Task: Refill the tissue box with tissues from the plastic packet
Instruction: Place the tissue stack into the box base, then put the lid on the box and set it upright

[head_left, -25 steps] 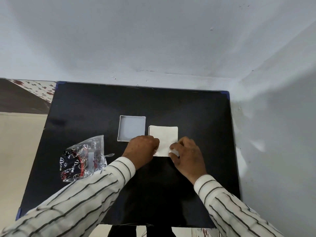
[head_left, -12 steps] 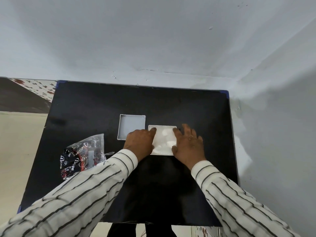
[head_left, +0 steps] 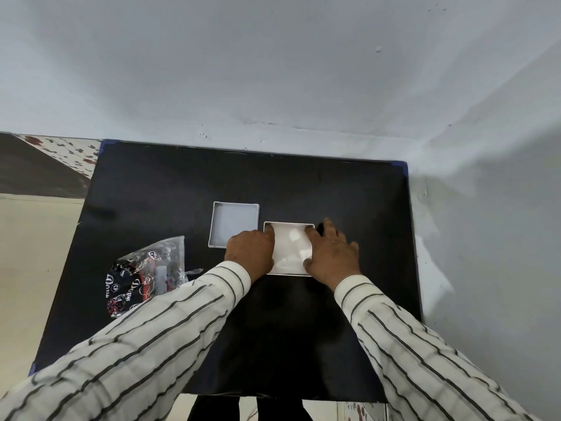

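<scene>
Now the tissue box (head_left: 290, 249) looks full: its white square opening shows a flat, smooth stack of tissues (head_left: 293, 243) that fills it from wall to wall. One second before, the stack lay more loosely, its near edge under the fingertips of both hands; half a second before, the hands were already sliding apart along it. Since then they have moved to the two sides of the box, and the tissues sit level inside. I judge that the filling step is nearly finished and that closing the box is what remains.

The left hand (head_left: 250, 252) lies on the left edge of the tissue box, palm down, with the fingers bent over the rim; it is not closed around anything, it only presses. The right hand (head_left: 332, 253) lies on the right edge, fingers spread and flat, the thumb at the near right corner; it also grips nothing. Both wrists come from the near side of the box in striped sleeves (head_left: 394, 329).

Just beside the tissue box, at its far left, touching or almost touching its corner, stands a second white tray (head_left: 235, 224), empty and open upward; probably it is the lid, but I cannot be sure. Well apart to the left of the tissue box, and a little nearer to the person, lies the plastic packet (head_left: 145, 281), crumpled, clear with a black and red print; whether some tissues remain in it I cannot tell. All of this rests on the black table (head_left: 349, 192), which stands against a pale wall.
</scene>
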